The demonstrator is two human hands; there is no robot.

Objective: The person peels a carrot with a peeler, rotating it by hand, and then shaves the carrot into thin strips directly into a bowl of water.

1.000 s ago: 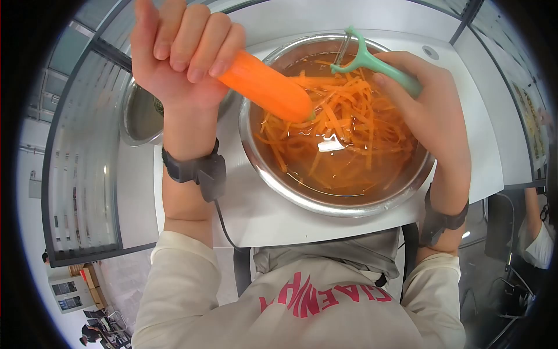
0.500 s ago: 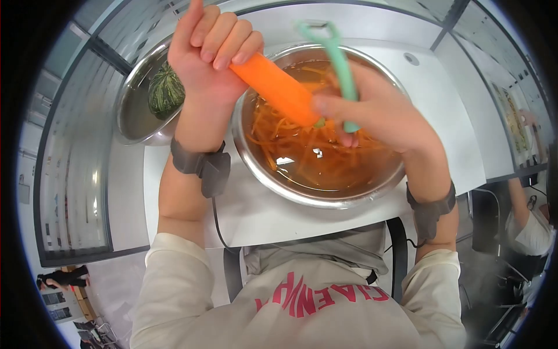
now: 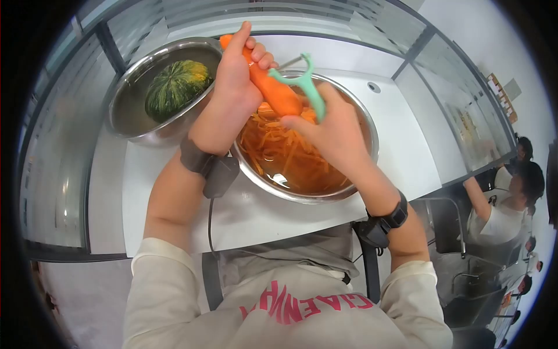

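My left hand (image 3: 239, 75) is wrapped round a peeled orange carrot (image 3: 278, 96), whose far end sticks out past my fingers. The carrot slants over a metal bowl (image 3: 302, 199) holding brownish-orange water and many carrot peelings (image 3: 276, 139). In my right hand (image 3: 340, 131) is a mint-green Y-shaped peeler (image 3: 311, 90), its blade raised beside the carrot and apart from it. My right thumb lies close to the carrot's near end; whether they touch I cannot tell. More orange pieces lie in the bowl, partly covered by the carrot.
A second metal bowl (image 3: 125, 125) at the left holds a green and yellow squash (image 3: 177, 90) in water. Both bowls stand on a white table (image 3: 401, 157) with glass partitions (image 3: 465, 131) round it. To the right sits another person (image 3: 500, 215). A cable hangs from my left wrist strap.
The view has shifted, showing more of the squash. The peeler has turned so its blade points towards the left hand. The carrot's far end now shows beyond my left fingers.
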